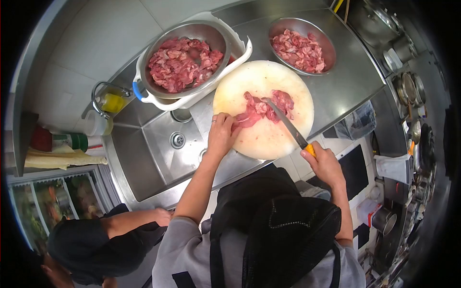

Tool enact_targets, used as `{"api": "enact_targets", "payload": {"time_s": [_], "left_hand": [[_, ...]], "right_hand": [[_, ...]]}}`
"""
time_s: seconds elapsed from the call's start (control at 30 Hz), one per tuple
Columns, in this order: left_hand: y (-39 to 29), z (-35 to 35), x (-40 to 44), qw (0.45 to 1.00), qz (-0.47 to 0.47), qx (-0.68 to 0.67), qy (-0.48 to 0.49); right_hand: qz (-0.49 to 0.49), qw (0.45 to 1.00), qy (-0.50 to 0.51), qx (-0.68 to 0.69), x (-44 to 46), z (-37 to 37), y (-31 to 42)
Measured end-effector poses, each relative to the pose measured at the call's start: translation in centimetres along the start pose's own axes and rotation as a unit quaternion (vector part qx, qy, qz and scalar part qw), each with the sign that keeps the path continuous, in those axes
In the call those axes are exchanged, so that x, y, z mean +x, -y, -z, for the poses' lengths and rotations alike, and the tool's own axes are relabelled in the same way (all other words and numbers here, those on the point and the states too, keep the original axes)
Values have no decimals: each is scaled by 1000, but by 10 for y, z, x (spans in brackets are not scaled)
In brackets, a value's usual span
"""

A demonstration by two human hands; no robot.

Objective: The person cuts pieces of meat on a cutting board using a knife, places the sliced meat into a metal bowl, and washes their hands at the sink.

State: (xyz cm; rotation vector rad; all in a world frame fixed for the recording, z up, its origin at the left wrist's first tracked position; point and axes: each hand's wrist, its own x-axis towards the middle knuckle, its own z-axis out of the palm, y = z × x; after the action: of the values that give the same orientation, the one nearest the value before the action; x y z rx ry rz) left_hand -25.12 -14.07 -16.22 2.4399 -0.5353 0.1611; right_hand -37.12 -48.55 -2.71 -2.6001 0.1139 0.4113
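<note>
On a round, pale cutting board (235, 89) lie pieces of raw meat (260, 108). My left hand (222, 133) is at the board's left edge, its fingers closed on the end of one meat strip. A knife (289, 125) with a yellow handle is gripped in my right hand (323, 164). Its blade slants up and left across the board, with the tip at the meat. Behind the board on the left, a large steel bowl (222, 34) of cut meat sits in a white tub (242, 50). Another steel bowl (330, 45) of cut meat stands at the back right.
A steel sink (144, 156) with a tap (98, 91) lies left of the board. Another person in dark clothing (103, 245) is close by at lower left, one arm reaching toward me. Pots and pans (384, 221) line the right side. A plastic-lined bin (357, 122) is beside the counter.
</note>
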Motion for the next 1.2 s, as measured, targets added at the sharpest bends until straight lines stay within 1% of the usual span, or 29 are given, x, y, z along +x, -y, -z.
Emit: {"api": "enact_targets", "payload": {"time_s": [0.03,0.1,0.13,0.2,0.23,0.3,0.33,0.47,0.53,0.57,0.63,0.67,0.73,0.87,0.93,0.97,1.03,1.17,1.2], "left_hand": [[-5,1,1,1000,-2,-3,2],[-15,6,3,998,55,19,35],[-23,8,8,998,55,19,35],[-37,7,21,993,-31,37,-109],[-36,1,24,993,-29,38,-110],[-28,-14,28,999,-31,12,-26],[-28,-17,29,999,-29,22,-24],[-25,-23,26,999,-21,18,-27],[-23,-24,26,997,-45,12,-54],[-23,-26,26,998,-43,10,-53],[-23,-29,27,996,-59,12,-67],[-22,-30,27,996,-57,11,-67],[-23,-31,28,994,-63,30,-79],[-23,-31,29,996,-54,15,-64],[-24,-32,27,994,-62,35,-88],[-23,-32,26,994,-59,33,-86],[-23,-32,27,993,-56,33,-95],[-20,-33,24,993,-49,20,-105],[-18,-33,22,995,-37,7,-95]], "right_hand": [[21,1000,-8,11,2,-4,2],[22,1000,-7,6,6,-14,6],[27,1000,-5,1,9,-19,7],[28,1000,-9,-3,17,-35,5],[27,1000,-14,-6,20,-40,6],[20,1000,-13,-17,25,-44,14],[12,999,-13,-27,27,-45,19],[23,997,4,-67,25,-54,30],[26,993,43,-102,26,-63,32],[26,993,45,-103,25,-66,33],[-1,988,88,-125,26,-72,37],[-1,988,90,-127,28,-72,40],[-27,985,140,-97,36,-74,48],[-16,992,108,-67,60,-87,58],[-14,991,114,-68,60,-88,57],[-16,991,117,-69,52,-85,55],[-59,982,160,-85,24,-73,41],[-62,980,161,-103,-1,-67,25],[-62,980,157,-103,-3,-67,24]]}}
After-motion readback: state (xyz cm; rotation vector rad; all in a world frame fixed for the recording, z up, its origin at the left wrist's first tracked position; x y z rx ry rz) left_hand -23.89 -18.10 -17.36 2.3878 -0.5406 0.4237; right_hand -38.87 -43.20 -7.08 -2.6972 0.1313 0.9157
